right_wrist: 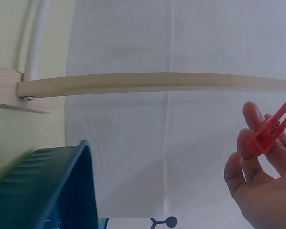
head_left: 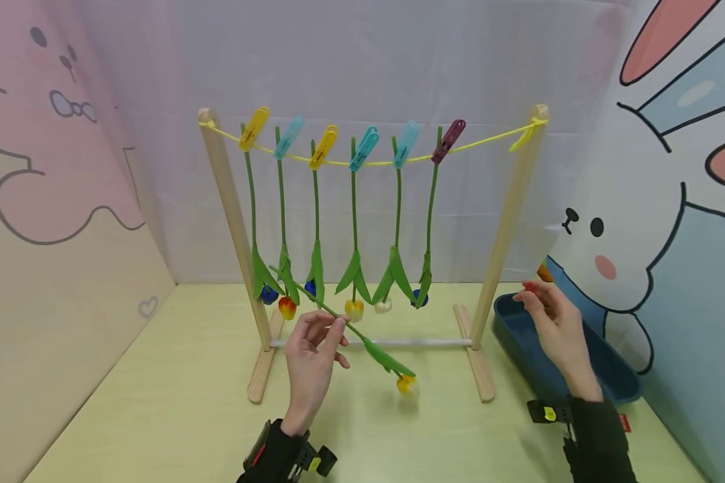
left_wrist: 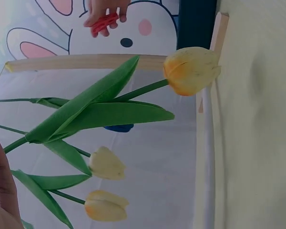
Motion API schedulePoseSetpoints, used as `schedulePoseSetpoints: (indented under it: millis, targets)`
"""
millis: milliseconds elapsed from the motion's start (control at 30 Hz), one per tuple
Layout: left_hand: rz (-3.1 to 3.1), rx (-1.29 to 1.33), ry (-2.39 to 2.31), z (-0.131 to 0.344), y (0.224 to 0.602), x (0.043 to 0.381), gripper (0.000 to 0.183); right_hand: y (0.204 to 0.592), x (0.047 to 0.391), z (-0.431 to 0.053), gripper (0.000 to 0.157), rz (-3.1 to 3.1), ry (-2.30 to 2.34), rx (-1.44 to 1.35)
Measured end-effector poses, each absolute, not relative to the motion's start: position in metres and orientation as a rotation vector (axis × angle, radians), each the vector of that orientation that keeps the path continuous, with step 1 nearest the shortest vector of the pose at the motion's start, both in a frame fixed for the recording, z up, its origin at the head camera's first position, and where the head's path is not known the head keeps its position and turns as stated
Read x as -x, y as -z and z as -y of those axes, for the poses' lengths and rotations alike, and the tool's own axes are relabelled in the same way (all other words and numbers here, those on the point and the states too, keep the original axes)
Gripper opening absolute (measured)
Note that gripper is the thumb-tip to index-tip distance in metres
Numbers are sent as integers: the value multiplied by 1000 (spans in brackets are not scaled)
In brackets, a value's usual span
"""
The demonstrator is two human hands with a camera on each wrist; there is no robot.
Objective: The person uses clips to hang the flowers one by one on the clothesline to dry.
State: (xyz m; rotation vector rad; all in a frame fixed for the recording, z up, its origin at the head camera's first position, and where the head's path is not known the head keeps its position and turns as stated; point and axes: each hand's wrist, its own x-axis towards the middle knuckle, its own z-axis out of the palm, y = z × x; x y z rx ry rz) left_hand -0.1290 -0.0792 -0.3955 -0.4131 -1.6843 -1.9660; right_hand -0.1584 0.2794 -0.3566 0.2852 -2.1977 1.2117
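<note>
My left hand (head_left: 311,359) pinches the green stem of a yellow-and-white artificial tulip (head_left: 387,359). The stem slants down to the right, so the bloom (left_wrist: 192,70) hangs lower than the fingers. Raised over the blue bin's near side, my right hand (head_left: 554,325) holds a red clothespin (right_wrist: 269,133) between thumb and fingers. Behind the left hand, several tulips hang head down from a yellow cord (head_left: 483,142), each under a clothespin; a purple clothespin (head_left: 448,141) is the rightmost. The held stem's upper end overlaps the hanging leaves on the left in the head view.
Two wooden posts (head_left: 510,231) carry the cord, joined low down by a white bar (head_left: 411,343) and standing on wooden feet (head_left: 476,355). At the right is a dark blue bin (head_left: 513,342). Walls with printed cartoon animals enclose the pale yellow table (head_left: 157,402).
</note>
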Motion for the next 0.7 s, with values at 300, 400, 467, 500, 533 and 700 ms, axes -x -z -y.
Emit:
schedulePoseSetpoints:
  millis: [300,400,467,500,533,700]
  targets:
    - [1578,829,1843,65,422,186,36,308,169,-281,25,2110,-1262,-330]
    - [1628,799,1837,53,394,174,34,297,172,-282,25,2084,-1279,-306]
    - [1660,790,1849,48,382,170,33,291,175,-282,26,2068,-1272,-274]
    - [1709,755,1854,45,368,162,32,288,176,-282,26,2057,-1268,-258]
    - [1760,723,1862,42,354,153,30,286,177,-282,28,2048,-1263,-242]
    - [1832,715,1887,33,340,154,26,273,183,-284,29,2021,-1240,-226]
